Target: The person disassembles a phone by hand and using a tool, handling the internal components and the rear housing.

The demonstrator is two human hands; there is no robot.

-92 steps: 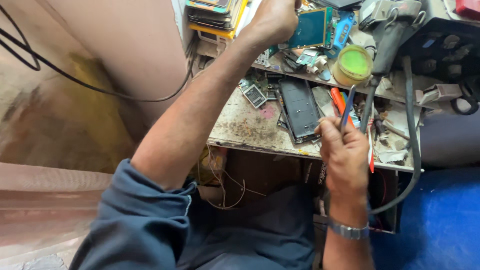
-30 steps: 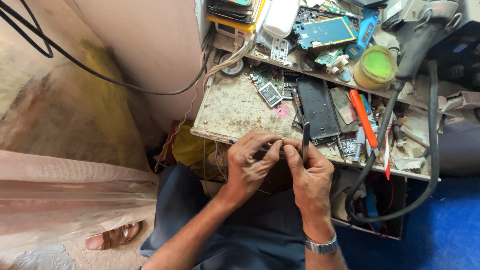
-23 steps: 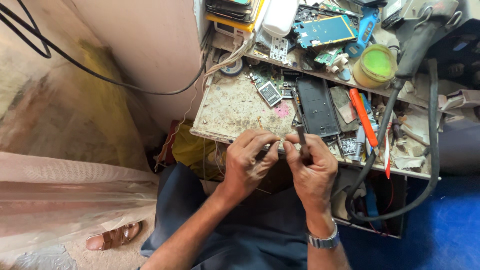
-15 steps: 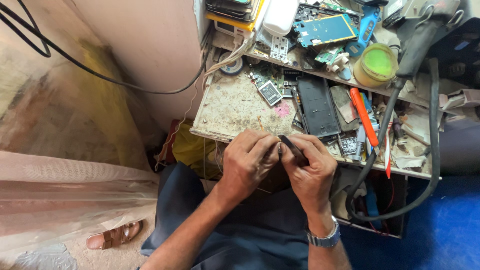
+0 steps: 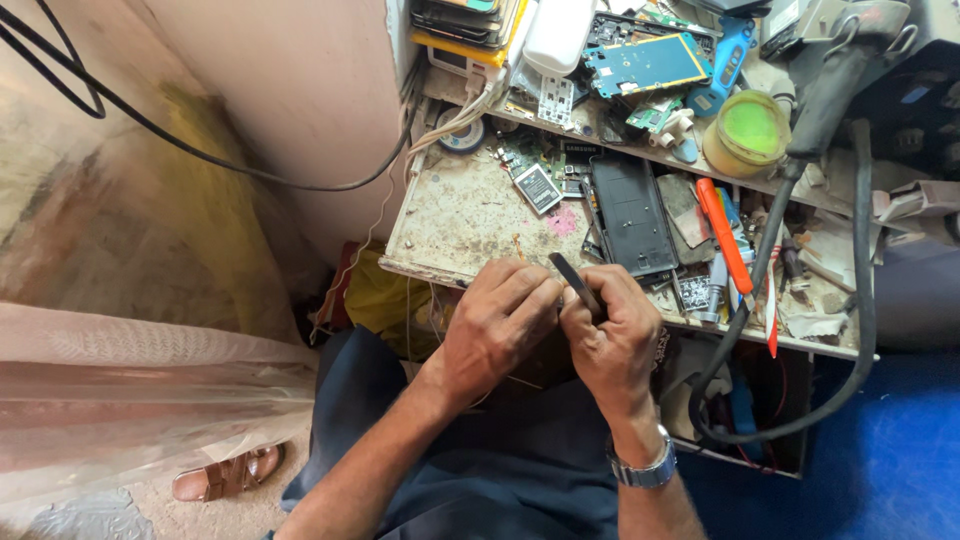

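The right hand (image 5: 612, 335) pinches dark tweezers (image 5: 574, 285) between closed fingers, just below the black phone frame (image 5: 630, 213). The left hand (image 5: 500, 325) curls shut against it around something too small to identify. Bracing both hands together at the bench edge (image 5: 430, 272) should keep the tips steady. The tweezers' long axis runs diagonally, their free end pointing up-left, away from the frame's lower edge.

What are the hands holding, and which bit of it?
The right hand pinches slim dark tweezers by their lower end; the tip sticks up. The left hand closes on something too hidden to tell.
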